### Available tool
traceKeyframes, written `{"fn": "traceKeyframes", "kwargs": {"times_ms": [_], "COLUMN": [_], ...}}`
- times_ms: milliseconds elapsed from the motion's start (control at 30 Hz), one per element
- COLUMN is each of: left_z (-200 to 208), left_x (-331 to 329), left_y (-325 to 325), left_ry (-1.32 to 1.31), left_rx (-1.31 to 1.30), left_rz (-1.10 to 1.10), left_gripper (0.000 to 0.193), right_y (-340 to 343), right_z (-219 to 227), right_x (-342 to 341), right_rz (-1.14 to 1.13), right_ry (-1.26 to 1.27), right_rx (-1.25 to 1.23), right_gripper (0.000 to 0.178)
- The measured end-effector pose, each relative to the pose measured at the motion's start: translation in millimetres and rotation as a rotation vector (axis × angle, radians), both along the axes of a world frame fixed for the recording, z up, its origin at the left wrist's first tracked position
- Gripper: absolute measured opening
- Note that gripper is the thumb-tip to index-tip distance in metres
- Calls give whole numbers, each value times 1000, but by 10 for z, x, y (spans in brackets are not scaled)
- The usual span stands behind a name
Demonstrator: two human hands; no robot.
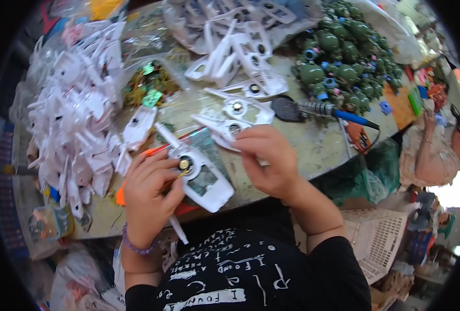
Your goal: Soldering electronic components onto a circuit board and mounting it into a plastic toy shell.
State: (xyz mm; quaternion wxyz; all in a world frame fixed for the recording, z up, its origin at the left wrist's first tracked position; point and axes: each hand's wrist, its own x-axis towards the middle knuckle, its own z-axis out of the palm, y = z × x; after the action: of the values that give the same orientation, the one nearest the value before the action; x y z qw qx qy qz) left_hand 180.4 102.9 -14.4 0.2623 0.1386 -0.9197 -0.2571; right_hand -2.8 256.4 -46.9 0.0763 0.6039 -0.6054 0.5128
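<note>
My left hand (152, 186) is closed at the left side of a white plastic housing (217, 192) with a rectangular opening. A small round speaker (184, 165) sits in the housing, with thin yellowish wires by my thumb and fingertips. My right hand (271, 158) has its fingertips pinched together beside another white housing (219, 128); whatever they hold, if anything, is too small to make out. Just beyond lies a further white housing (256, 110) with its own round speaker. Orange and red pieces show partly under my left hand.
White plastic parts (77, 114) are heaped at left; more housings (240, 52) lie at the back. Green circuit boards (151, 98) sit between. Dark green round parts (339, 57) pile up at right, near a blue-handled soldering iron (354, 118). A beige crate (380, 238) stands below the table.
</note>
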Motion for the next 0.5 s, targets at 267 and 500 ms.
{"fn": "traceKeyframes", "kwargs": {"times_ms": [267,500], "left_z": [-30,-55], "left_x": [61,38], "left_y": [-52,-79], "left_ry": [-44,-51], "left_rx": [115,121], "left_rz": [21,25], "left_gripper": [5,5], "right_y": [685,932], "right_z": [-207,-72], "right_x": [-522,-1094], "right_rz": [-702,-980], "right_ry": [-856,-660], "right_rx": [-535,-190], "right_gripper": [31,20]}}
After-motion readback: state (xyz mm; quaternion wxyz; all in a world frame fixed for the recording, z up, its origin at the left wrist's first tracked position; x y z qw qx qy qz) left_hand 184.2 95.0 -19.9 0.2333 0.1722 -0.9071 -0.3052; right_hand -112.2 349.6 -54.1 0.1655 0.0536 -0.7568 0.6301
